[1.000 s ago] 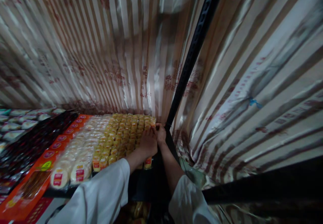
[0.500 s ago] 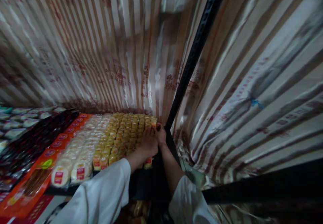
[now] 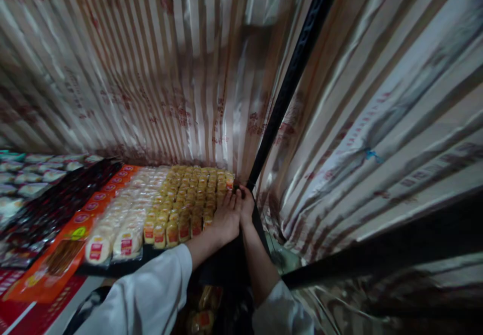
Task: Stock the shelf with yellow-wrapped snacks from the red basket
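Observation:
Rows of small yellow wrapped cakes (image 3: 184,194) stand packed side by side on the dark shelf. At their right end, my left hand (image 3: 227,219) rests against the outermost row, fingers stretched forward and flat. Close beside it is my right hand (image 3: 246,205), at the gap between the cakes and the black upright post (image 3: 287,98). Its fingers are curled at the far right corner of the rows; whatever lies in them is hidden. The two hands nearly touch, and they cover part of the outer row.
Left of the cakes lie white round wrapped cakes (image 3: 126,244), a long orange packet (image 3: 64,254), dark shiny packets (image 3: 56,206) and pale packets (image 3: 33,176). Striped plastic sheeting (image 3: 151,73) hangs behind and to the right. More wrapped goods (image 3: 202,320) sit below the shelf.
My left hand has slid slightly right and back, with its fingers stretched out more. My right hand has shifted a little to the right. The view has tilted slightly.

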A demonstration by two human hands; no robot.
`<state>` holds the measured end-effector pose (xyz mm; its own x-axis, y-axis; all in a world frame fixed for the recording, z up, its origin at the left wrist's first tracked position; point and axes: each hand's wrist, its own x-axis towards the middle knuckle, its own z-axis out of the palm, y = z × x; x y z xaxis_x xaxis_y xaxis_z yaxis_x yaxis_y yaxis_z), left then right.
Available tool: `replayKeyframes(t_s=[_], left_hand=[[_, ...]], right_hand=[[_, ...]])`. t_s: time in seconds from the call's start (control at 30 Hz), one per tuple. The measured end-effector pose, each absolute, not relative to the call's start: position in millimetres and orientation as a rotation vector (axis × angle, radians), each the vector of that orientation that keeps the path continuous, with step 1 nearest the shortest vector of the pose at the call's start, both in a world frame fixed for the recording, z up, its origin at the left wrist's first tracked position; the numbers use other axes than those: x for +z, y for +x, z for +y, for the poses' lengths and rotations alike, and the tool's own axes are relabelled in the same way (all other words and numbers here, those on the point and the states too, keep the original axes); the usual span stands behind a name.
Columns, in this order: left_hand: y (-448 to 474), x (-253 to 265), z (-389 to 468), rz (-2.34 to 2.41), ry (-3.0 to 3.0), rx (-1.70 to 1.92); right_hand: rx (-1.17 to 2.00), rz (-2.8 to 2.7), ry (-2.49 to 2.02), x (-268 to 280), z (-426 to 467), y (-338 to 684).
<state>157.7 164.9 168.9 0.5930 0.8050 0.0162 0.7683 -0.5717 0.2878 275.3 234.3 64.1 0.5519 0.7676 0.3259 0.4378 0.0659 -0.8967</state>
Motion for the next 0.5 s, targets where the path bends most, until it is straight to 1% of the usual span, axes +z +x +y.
replayKeyframes(t_s=[0.17, 0.33, 0.5], left_hand=[[144, 156, 125, 1.161, 2.563, 0.383], [110, 143, 71, 1.026, 2.571, 0.564], [64, 125, 10, 1.025, 2.48, 0.615]], right_hand=[[0.439, -0.984, -1.493, 83, 183, 264], [0.54, -0.888, -1.466, 102, 122, 229], [0.654, -0.925, -1.48, 97, 50, 181]])
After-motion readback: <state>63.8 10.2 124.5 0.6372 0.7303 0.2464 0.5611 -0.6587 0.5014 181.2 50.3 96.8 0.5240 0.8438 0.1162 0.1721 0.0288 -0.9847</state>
